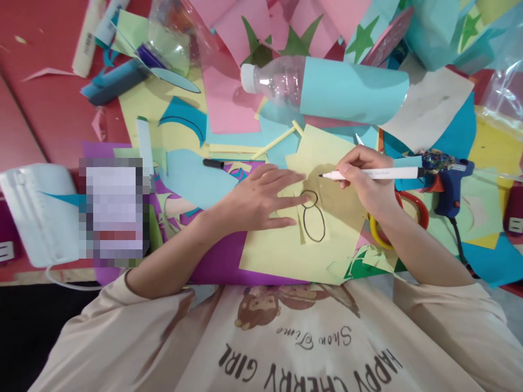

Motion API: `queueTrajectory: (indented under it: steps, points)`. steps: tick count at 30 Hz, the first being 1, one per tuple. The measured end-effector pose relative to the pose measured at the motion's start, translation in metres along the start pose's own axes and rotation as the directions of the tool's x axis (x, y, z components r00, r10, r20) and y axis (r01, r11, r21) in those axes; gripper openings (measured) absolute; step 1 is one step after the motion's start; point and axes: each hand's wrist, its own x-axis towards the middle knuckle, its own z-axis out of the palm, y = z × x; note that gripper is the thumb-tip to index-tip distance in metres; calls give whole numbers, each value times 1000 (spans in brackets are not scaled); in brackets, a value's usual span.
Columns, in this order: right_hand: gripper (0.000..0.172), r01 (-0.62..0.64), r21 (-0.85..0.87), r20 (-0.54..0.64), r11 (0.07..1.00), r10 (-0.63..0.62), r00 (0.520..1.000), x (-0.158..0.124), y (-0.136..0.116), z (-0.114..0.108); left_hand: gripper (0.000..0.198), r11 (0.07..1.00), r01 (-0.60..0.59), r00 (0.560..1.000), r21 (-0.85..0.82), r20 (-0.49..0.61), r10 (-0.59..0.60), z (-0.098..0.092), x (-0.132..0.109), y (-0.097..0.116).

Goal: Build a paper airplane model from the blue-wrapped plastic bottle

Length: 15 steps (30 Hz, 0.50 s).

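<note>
Your right hand (365,177) is grasping a slim white marker pen with a black end (392,173), its dark tip pointing left over a large pale yellow paper sheet (278,253); you cannot tell from here whether the tip touches. Your left hand (265,198) is flat and released, palm down, fingers spread on that sheet, one fingertip at the upper loop of a black figure-eight outline. That outline is drawn on a small pale yellow paper piece (314,224), which lies on the large sheet between your two hands.

Beside your right wrist, partly covered by it, are scissors with red and yellow loop handles (424,209); farther right lies a blue glue gun with a black cord (448,190). Left of your left hand is a short black pen cap (213,163). Beyond both hands, a clear plastic bottle with a white cap and a light blue paper wrap (351,90) lies on its side. At the far left, a white zippered pouch (38,218) rests on the red table (32,120).
</note>
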Motion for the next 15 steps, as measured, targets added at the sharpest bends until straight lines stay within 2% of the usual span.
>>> queueTrajectory:
  steps: [2,4,7,10,12,15]
  points:
    - [20,-9,11,12,1000,9,1000,0,-2,1,41,996,-64,997,-63,30,66,1,0,2]
    - [22,-23,28,30,999,22,999,-1,-3,2,40,991,-75,996,-114,47,81,1,-1,3]
    - [18,-72,71,105,995,64,992,-1,-4,3,42,987,-49,993,-153,99,65,-3,-1,5]
    - [11,-133,60,253,989,114,961,-1,-3,5,42,982,-38,985,-187,160,68,-7,0,6]
    - [14,-136,8,320,991,126,939,-2,-3,7,42,980,-18,983,-199,176,54,-9,0,7]
    - [21,-119,-57,353,991,132,926,-3,-3,9,42,978,11,984,-206,177,26,-9,1,7]
